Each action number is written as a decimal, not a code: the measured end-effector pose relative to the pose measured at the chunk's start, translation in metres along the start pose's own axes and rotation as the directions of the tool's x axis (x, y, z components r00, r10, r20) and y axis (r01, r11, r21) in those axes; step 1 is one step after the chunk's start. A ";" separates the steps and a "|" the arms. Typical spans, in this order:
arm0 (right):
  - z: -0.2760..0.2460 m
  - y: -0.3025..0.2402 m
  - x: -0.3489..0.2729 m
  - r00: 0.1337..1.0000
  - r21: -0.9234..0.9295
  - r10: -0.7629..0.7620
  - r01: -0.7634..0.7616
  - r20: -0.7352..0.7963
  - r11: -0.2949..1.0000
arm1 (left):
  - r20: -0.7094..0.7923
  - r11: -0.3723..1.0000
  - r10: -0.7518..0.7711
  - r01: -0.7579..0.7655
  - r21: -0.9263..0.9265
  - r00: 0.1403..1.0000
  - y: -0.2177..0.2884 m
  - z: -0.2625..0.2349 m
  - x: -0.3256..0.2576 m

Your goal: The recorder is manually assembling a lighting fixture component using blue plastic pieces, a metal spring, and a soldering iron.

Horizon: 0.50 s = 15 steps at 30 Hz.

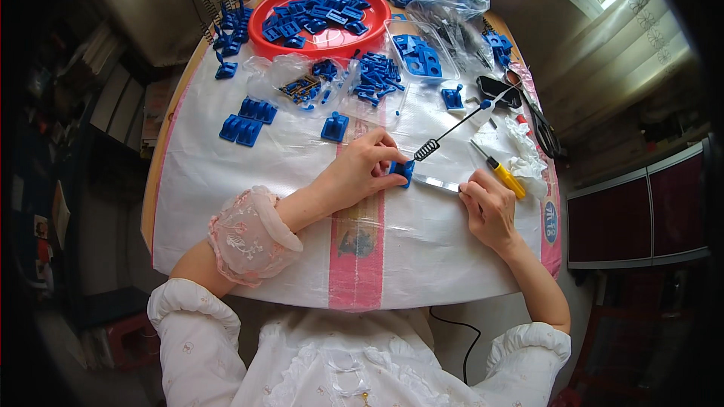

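My left hand (362,164) pinches a small blue plastic base (404,172) between thumb and fingers, just above the sheet. From this base a black coil spring (427,150) and a thin rod (460,126) with a blue tip lean up to the right. In my right hand (490,207) is a flat silver blade-like tool (437,182), held by its right end. Its far end reaches the right side of the blue base; whether it touches cannot be told. A single blue clip piece (334,126) lies beyond my left hand, and joined blue pieces (241,130) are farther left.
A red tray (260,44) of blue parts stands at the back. Nearby are a clear box (453,69), a pile of small blue pieces (377,75) and plastic bags (452,4). A yellow-handled screwdriver (507,179), scissors (544,134) and crumpled plastic (528,154) lie right. Spring assemblies (230,38) stand back left.
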State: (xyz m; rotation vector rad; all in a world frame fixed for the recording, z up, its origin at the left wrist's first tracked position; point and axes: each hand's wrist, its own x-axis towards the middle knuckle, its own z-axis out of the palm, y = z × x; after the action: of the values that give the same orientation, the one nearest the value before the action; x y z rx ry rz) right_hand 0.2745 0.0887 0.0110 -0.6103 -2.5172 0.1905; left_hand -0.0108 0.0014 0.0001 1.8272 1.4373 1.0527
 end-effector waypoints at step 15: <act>0.000 -0.001 -0.001 1.000 0.019 -0.008 0.008 0.019 1.000 | -0.037 1.000 0.005 -0.005 -0.012 0.999 -0.001 0.001 -0.001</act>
State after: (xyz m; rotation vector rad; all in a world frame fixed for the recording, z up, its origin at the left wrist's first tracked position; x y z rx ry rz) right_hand 0.2754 0.0874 0.0109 -0.5930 -2.5326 0.2182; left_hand -0.0101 0.0004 -0.0015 1.8125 1.4449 1.1008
